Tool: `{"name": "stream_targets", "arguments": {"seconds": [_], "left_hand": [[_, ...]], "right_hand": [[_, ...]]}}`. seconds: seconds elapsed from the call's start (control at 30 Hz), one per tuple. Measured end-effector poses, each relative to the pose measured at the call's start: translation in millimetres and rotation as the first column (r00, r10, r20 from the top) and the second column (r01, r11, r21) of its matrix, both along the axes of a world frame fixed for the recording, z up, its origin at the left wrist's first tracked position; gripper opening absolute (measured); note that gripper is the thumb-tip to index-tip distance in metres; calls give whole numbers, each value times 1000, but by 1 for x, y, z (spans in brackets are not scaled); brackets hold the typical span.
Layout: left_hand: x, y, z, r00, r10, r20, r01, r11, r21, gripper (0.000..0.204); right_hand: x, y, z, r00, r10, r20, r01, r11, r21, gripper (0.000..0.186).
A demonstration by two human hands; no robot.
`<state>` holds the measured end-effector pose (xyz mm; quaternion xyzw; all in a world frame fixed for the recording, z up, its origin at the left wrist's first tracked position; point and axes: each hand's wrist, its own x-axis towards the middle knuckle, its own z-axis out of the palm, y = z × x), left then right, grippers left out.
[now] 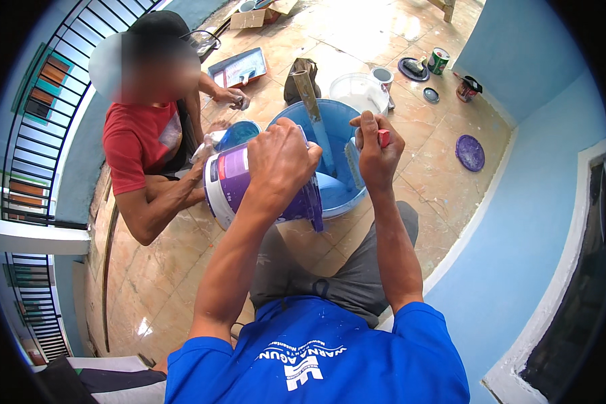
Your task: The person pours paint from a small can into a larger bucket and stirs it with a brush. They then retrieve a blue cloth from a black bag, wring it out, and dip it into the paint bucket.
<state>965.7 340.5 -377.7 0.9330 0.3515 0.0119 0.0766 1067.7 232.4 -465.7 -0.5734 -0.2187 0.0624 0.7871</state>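
Note:
My left hand point(279, 161) is closed on the rim of a purple and white paint pail point(232, 176). The pail lies tilted, its mouth toward a large blue bucket point(349, 116). Pale paint point(328, 182) shows in the bucket below the pail's mouth. A paint-smeared wooden stick point(308, 91) leans upright in the bucket. Above the bucket's right side, my right hand point(382, 149) grips a paintbrush by its red handle point(384, 138), and the pale brush head point(353, 163) hangs over the bucket.
A co-worker in a red shirt point(124, 145) crouches at left, one hand near the pail's base and a blue container point(239, 133). Behind are a paint tray point(239, 67) and white tub point(360, 91). Lids, including a purple one point(470, 153), and tins lie rightward by the blue wall point(518, 74).

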Motion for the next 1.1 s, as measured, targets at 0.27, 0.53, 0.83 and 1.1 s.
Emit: {"name": "stream_targets", "arguments": {"seconds": [0.27,0.53,0.83,1.1], "left_hand": [[11,0,-3,999,-30,-13,30,999,16,50],[21,4,-4,993,-79,-83,79,997,-7,46],[28,7,-7,991,-74,-109,75,997,7,43],[42,13,-17,975,-148,-164,158,986,52,44]], "right_hand": [[6,10,-16,996,14,-93,-7,997,78,32],[11,9,-27,990,-13,-138,27,995,98,34],[22,8,-45,954,-37,-297,91,981,170,37],[21,6,-59,943,-44,-330,100,983,157,40]]}}
